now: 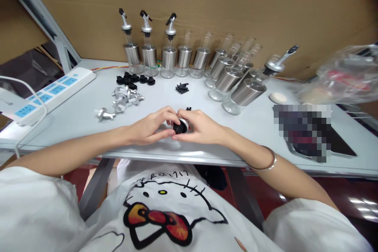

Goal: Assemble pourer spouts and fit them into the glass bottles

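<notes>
Left hand [153, 126] and right hand [201, 128] grip a bottle pourer [183, 125], long axis slanting, black stopper [177, 129] pointing left and near.

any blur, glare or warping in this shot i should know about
Head view: the plastic bag at right is blurred; head view: bright reflections on the red floor, lower right; head view: apparent wide-angle distortion leans the rightmost bottle outward; head view: a pixelated patch masks detail at right.
</notes>
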The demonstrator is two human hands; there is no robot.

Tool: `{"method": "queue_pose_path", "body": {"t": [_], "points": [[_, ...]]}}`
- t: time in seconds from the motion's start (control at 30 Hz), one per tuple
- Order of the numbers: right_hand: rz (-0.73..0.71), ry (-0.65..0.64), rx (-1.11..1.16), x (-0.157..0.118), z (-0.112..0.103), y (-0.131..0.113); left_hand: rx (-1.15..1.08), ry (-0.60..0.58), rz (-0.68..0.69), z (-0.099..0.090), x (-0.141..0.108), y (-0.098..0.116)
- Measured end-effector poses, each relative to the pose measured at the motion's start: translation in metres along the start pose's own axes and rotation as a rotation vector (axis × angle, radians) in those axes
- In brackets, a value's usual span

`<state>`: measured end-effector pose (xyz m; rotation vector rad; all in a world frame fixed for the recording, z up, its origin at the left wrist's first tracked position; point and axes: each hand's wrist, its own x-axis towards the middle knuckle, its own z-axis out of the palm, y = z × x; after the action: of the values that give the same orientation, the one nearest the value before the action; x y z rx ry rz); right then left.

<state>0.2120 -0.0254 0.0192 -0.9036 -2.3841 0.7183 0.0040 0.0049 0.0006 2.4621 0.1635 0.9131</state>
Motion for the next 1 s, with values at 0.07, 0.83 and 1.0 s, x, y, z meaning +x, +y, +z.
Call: {"method": "queue_pose_path", "body": {"t": [0.07,0.83,1.0], "points": [[0.030,-0.017,-0.006,0.000,0.000,0.000,-0.040,0.041,-0.052,0.002,0.000,0.004],[0.314,-0.071,0.068,0.001,-0.002,-0.011,-0.680,0.146,-0.536,0.005,0.007,0.005],[0.434,-0.158,0.599,0.004,-0.004,-0.009,-0.701,0.108,-0.612,0.003,0.008,0.009]]}}
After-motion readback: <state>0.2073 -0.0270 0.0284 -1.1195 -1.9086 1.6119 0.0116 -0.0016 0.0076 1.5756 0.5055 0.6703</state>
